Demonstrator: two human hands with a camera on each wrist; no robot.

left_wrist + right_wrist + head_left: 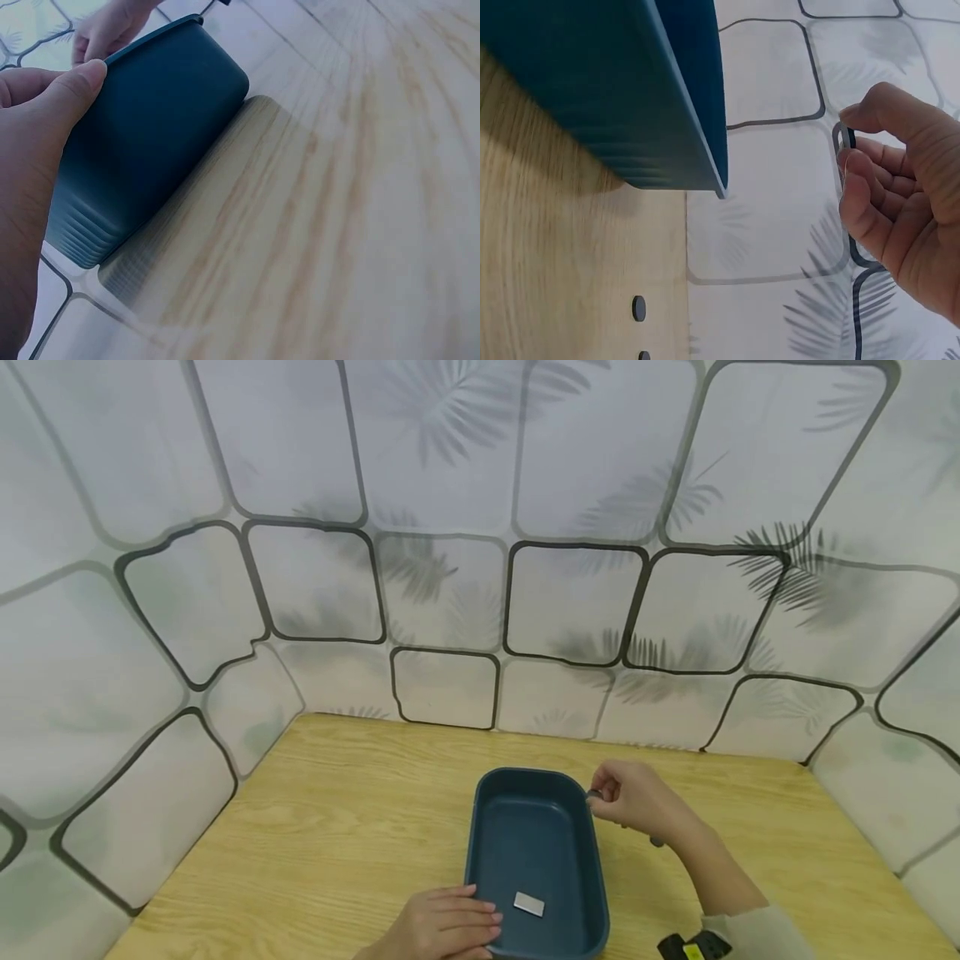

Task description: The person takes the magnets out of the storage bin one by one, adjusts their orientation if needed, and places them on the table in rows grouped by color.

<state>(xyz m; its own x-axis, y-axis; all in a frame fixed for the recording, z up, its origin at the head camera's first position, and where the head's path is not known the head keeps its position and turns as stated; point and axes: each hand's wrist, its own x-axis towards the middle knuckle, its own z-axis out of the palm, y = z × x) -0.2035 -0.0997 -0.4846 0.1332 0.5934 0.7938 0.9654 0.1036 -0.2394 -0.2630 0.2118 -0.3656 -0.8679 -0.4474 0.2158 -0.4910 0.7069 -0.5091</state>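
Note:
A dark blue plastic bin (537, 852) stands on the wooden table. My left hand (450, 923) grips its near left rim, fingers over the inside and thumb (84, 79) on the outer side. Inside the bin, near those fingertips, lies a small silver rectangular block (528, 904). Beside the bin's far right corner, my right hand (637, 797) pinches a small dark disc (848, 136) between thumb and fingers, raised above the table. Another dark disc (638, 308) is on the table at the bin's right, with one more disc (644, 355) partly cut off by the frame edge.
The wood-grain table (337, 810) extends to both sides of the bin. Patterned white panels (450, 685) rise at its back and sides. A dark strap with a device (693, 947) is on the right wrist.

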